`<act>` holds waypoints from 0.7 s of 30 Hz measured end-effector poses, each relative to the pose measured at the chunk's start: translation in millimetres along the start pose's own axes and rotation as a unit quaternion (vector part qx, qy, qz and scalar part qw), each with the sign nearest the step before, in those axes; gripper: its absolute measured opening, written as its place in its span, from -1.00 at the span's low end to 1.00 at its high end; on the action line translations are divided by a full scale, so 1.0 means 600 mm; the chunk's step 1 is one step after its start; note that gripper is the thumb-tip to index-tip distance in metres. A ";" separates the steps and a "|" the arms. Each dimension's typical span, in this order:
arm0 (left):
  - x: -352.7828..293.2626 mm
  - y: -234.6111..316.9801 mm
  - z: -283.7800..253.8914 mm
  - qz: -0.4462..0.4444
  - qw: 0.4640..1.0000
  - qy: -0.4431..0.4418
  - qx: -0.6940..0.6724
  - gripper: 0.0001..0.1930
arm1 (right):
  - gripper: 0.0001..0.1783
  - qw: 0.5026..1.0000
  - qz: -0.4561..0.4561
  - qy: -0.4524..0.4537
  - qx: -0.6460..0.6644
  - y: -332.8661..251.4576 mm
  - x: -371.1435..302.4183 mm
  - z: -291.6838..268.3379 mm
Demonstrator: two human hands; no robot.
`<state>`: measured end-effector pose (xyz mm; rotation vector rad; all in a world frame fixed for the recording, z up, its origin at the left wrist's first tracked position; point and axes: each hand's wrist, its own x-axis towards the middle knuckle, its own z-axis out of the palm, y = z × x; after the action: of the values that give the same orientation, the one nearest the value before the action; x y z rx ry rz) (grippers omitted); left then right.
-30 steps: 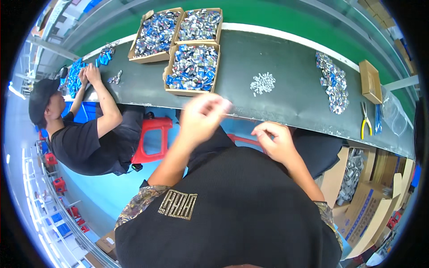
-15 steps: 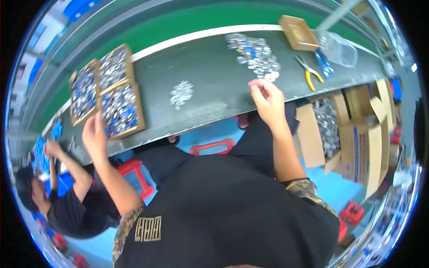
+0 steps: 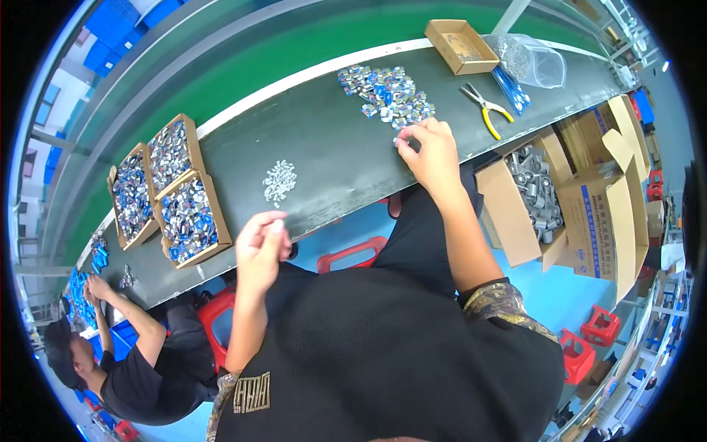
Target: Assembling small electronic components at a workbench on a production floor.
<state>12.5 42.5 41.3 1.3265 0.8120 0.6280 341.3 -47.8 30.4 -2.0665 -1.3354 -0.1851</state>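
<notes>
At the lower tip of a spread pile of small blue-and-silver parts, my right hand has its thumb and forefinger pinched together. Anything between those fingertips is too small to make out. My left hand hovers at the bench's near edge, fingers curled and the thumb close to the forefinger; whatever it may hold cannot be made out. Just beyond it on the dark bench lies a small heap of tiny clear or silvery pieces.
Left stand cardboard trays full of similar parts. Yellow-handled pliers, an empty-looking cardboard tray, blue strips and a clear plastic tub are right. Below sits a carton of grey cylindrical parts. A co-worker works far left.
My left hand has come away from the parts trays, rightward toward the small heap. My right hand stays by the pile's lower end, fingers now closer together. The whole view has shifted slightly.
</notes>
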 end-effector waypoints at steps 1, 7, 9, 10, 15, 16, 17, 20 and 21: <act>0.005 -0.003 0.013 -0.022 1.000 -0.009 -0.009 -0.79 | -0.81 1.000 -0.001 -0.003 0.005 -0.012 -0.003 0.001; 0.054 0.000 0.082 -0.050 0.997 -0.055 0.013 -0.80 | -0.64 0.999 -0.017 -0.022 0.027 -0.052 -0.014 0.012; 0.062 0.000 0.090 -0.057 0.995 -0.078 0.029 -0.79 | -0.64 0.999 -0.013 -0.045 0.026 -0.038 -0.022 0.015; 0.063 -0.003 0.093 -0.058 0.995 -0.078 0.028 -0.79 | -0.64 0.997 -0.008 -0.065 0.027 -0.033 -0.026 0.017; 0.062 -0.021 0.094 -0.049 0.995 -0.078 0.029 -0.77 | -0.70 0.985 0.000 -0.112 0.131 -0.030 -0.039 0.017; 0.061 -0.021 0.094 -0.050 0.996 -0.073 0.029 -0.77 | -0.73 0.973 0.021 -0.135 0.187 -0.041 -0.039 0.017; 0.062 -0.021 0.098 -0.042 0.998 -0.055 0.007 -0.74 | -0.73 0.971 0.018 -0.140 0.191 -0.055 -0.040 0.018; 0.065 -0.023 0.105 -0.020 0.999 -0.029 -0.029 -0.67 | -0.76 0.826 0.176 -0.258 0.470 -0.095 -0.049 0.030; 0.065 -0.025 0.101 -0.005 0.999 -0.031 -0.044 -0.64 | -0.75 0.792 0.176 -0.295 0.505 -0.105 -0.054 0.039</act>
<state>83.6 36.0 23.3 1.2561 0.7327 0.6054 267.1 -41.9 26.2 -1.3640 -0.9549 1.1810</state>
